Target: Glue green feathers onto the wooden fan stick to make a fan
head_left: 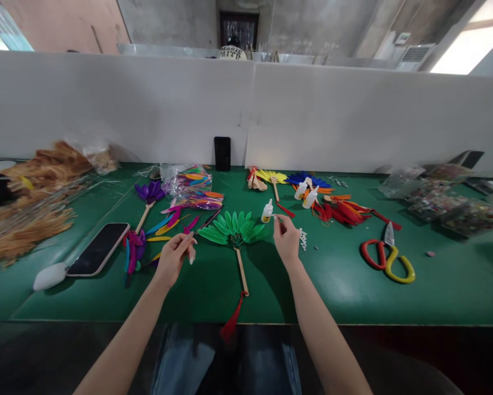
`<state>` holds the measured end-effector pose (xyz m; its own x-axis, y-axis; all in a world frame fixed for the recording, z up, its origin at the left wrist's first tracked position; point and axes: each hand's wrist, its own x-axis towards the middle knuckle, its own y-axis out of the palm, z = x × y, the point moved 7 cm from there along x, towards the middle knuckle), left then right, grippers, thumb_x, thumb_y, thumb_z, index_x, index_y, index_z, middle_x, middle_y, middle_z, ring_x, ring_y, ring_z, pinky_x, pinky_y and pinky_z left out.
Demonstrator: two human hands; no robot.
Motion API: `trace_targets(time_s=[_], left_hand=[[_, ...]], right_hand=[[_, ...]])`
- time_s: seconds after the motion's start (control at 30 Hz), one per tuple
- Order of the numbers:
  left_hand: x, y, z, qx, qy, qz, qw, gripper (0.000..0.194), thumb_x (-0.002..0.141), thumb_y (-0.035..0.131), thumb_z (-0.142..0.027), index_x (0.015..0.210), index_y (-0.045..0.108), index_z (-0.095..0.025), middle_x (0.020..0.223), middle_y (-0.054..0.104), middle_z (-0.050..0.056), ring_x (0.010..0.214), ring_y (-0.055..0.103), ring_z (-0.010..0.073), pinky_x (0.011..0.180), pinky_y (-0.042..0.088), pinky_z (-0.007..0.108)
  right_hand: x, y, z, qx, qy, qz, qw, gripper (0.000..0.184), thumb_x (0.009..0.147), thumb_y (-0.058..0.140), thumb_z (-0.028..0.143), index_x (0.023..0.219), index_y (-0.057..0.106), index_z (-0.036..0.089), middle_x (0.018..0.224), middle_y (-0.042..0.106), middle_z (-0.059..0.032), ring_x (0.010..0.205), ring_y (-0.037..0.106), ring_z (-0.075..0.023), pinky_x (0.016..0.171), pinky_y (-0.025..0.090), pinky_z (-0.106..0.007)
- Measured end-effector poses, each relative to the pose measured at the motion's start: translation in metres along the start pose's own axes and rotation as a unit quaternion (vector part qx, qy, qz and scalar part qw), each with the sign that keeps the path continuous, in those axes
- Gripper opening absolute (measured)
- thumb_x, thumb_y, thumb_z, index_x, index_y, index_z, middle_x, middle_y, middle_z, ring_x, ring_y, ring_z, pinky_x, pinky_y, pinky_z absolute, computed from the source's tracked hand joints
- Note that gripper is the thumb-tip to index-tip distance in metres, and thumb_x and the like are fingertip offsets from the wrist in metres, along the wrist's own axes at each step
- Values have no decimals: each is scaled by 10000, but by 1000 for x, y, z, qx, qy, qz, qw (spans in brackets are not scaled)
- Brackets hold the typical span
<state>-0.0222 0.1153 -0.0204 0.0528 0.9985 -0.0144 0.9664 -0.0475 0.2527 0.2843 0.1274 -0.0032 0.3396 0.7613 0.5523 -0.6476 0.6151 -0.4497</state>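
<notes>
A green feather fan [237, 227] lies on the table between my hands. Its wooden handle [242, 271] points towards me, and a red tassel [232, 323] hangs over the table's front edge. To the left of the fan, my left hand [176, 255] is closed in a pinch; whatever its fingertips hold is too small to make out. My right hand [286, 238] also pinches, just right of the feathers, with a tiny whitish bit at the fingertips that I cannot name. Beside those fingertips stands a small glue bottle [267, 212], upright. Small white pieces [302, 239] lie right of that hand.
Red-and-yellow-handled scissors [388, 258] lie at right. Two glue bottles [311, 197] stand among coloured feathers further back. A purple feather fan [148, 193], loose feathers and a phone [100, 249] lie at left. A white partition [147, 109] closes the table's back.
</notes>
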Motion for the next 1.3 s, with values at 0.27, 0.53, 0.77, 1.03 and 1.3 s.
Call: trace_targets(time_s=[0.27, 0.53, 0.77, 1.03, 1.3], left_hand=[[-6, -6, -1, 11, -5, -10, 1000, 180, 783, 632, -320, 736, 586, -152, 485, 514, -41, 435, 484, 75, 471, 394, 185], [-16, 14, -20, -123, 1, 18, 992, 270, 774, 646, -297, 1002, 628, -153, 882, 650, 50, 802, 623, 160, 711, 505, 252], [-10, 33, -32, -187, -7, 67, 980, 259, 870, 505, -327, 1073, 604, -200, 1151, 602, 62, 1088, 543, 208, 864, 469, 296], [-10, 77, -6, -192, -156, 194, 949, 468, 884, 388, -502, 1122, 573, -145, 1194, 572, 135, 1142, 501, 291, 919, 422, 434], [-18, 84, -37, -253, -138, 180, 941, 601, 850, 269, -640, 1290, 423, -261, 1337, 452, 88, 1235, 401, 296, 958, 367, 495]], right_hand=[[-1, 3, -7, 6, 8, -1, 1000, 344, 866, 402, 400, 895, 628, 143, 492, 482, 21, 413, 443, -120, 455, 351, -236], [-18, 11, 38, 118, -37, 70, 990, 278, 844, 483, 373, 985, 606, 168, 591, 557, -4, 486, 505, -132, 497, 430, -257], [-84, 58, 134, 265, -107, 512, 810, 292, 791, 591, 386, 987, 636, 175, 993, 668, -85, 955, 610, -205, 869, 465, -354], [-3, 9, 133, 381, 14, 348, 856, 229, 828, 539, 366, 943, 646, 199, 970, 676, -44, 928, 624, -173, 842, 483, -333], [-55, 51, 94, 356, 157, 556, 734, 595, 862, 291, 590, 935, 662, 130, 843, 704, -92, 755, 671, -172, 741, 529, -358]])
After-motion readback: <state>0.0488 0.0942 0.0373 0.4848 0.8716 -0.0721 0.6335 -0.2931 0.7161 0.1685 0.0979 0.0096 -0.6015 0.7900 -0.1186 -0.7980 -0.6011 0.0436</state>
